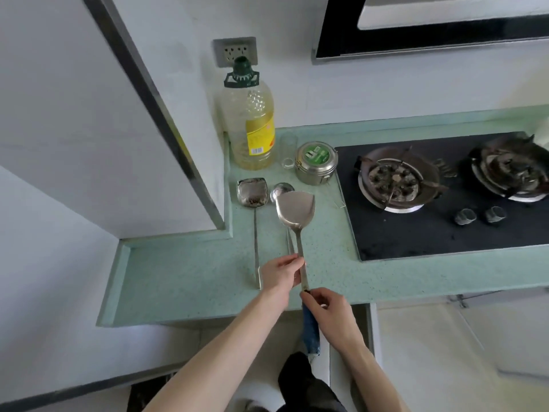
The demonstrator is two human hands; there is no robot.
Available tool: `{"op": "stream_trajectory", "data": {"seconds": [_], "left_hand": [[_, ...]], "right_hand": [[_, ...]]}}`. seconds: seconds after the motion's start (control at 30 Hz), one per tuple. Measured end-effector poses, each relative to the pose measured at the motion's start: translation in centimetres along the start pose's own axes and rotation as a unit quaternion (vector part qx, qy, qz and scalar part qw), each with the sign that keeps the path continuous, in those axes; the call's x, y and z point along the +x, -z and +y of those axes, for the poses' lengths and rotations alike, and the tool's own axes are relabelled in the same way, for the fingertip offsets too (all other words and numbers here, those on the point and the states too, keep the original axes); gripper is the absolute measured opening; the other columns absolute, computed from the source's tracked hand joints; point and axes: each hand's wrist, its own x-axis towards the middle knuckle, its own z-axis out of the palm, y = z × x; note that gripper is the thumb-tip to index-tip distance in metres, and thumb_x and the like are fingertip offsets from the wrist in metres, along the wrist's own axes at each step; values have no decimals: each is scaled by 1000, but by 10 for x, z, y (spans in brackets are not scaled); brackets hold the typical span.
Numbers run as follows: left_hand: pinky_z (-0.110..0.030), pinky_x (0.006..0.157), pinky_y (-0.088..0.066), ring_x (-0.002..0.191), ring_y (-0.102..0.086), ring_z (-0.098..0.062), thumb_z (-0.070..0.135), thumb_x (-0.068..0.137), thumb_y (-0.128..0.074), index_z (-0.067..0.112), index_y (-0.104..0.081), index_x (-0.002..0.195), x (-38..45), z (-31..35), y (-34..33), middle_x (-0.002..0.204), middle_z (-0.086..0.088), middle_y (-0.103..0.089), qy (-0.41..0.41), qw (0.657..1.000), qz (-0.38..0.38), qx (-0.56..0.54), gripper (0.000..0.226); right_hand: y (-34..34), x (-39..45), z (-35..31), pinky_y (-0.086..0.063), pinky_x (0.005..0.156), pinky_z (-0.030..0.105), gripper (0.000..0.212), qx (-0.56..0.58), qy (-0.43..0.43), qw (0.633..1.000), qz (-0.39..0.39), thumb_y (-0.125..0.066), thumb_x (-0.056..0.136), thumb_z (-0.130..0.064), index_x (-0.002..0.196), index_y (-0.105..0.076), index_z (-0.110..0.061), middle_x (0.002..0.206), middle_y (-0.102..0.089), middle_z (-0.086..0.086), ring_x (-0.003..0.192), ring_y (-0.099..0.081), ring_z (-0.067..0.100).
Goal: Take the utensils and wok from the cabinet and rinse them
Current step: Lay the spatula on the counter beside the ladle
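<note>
A steel wok spatula (294,208) hovers over the green countertop (190,272), blade pointing away from me. My left hand (280,275) pinches its shaft at mid length. My right hand (328,312) grips the handle end at the counter's front edge. A steel skimmer (252,192) with a long thin handle lies flat on the counter to the left. A ladle (279,188) lies under the spatula, its bowl half hidden by the blade. No wok is in view.
An oil bottle (251,120), a glass (288,151) and a round steel tin (316,163) stand at the back. A black gas hob (439,233) with two burners lies to the right. A white wall block (104,144) bounds the counter on the left.
</note>
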Motion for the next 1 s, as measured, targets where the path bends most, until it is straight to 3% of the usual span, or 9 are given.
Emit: {"op": "stream_trajectory", "data": {"seconds": [0.13, 0.4, 0.57, 0.67, 0.77, 1.0], "left_hand": [[-22, 57, -56, 73, -73, -20, 1, 83, -81, 5, -77, 98, 29, 8, -36, 85, -9, -78, 7, 1000, 7, 4, 16], [-27, 62, -60, 82, -75, -28, -2, 83, -80, 4, -76, 95, 77, 9, -74, 92, -15, -78, 26, 999, 18, -7, 14], [-27, 64, -61, 85, -77, -29, -1, 84, -80, 4, -77, 98, 110, 5, -86, 89, -12, -80, 25, 1000, 5, -8, 15], [-26, 64, -61, 83, -78, -26, 0, 83, -81, 6, -77, 99, 129, 2, -92, 89, -9, -80, 18, 1000, -3, -1, 18], [-25, 65, -61, 82, -77, -23, 1, 82, -82, 8, -78, 99, 145, 0, -97, 91, -7, -80, 11, 1000, -7, 18, 18], [-37, 83, -64, 91, -76, -21, 7, 80, -85, 11, -81, 100, 176, -11, -102, 98, -4, -80, -2, 998, 10, 58, 21]], "right_hand": [[19, 38, 3, -55, 59, 22, 14, 19, -15, 1000, 11, -72, 96, -41, 105, -69, -30, 87, -77, -6, 73, -73, 5], [34, 93, 18, -54, 64, 14, 14, -57, -6, 998, 34, -73, 96, -36, 104, -70, -25, 85, -74, -16, 76, -69, -5], [37, 120, 28, -53, 65, 12, 16, -79, -6, 995, 56, -72, 96, -39, 107, -73, -27, 86, -74, -18, 79, -69, -4], [37, 136, 36, -59, 73, 23, 18, -87, 1, 994, 73, -73, 95, -39, 107, -76, -26, 90, -76, -19, 83, -70, -4], [37, 150, 40, -61, 72, 28, 14, -85, 6, 992, 88, -75, 94, -36, 104, -78, -26, 90, -76, -20, 79, -71, -4], [33, 169, 47, -60, 70, 26, 11, -124, 20, 988, 91, -73, 94, -40, 100, -77, -32, 87, -75, -20, 77, -69, -5]]}}
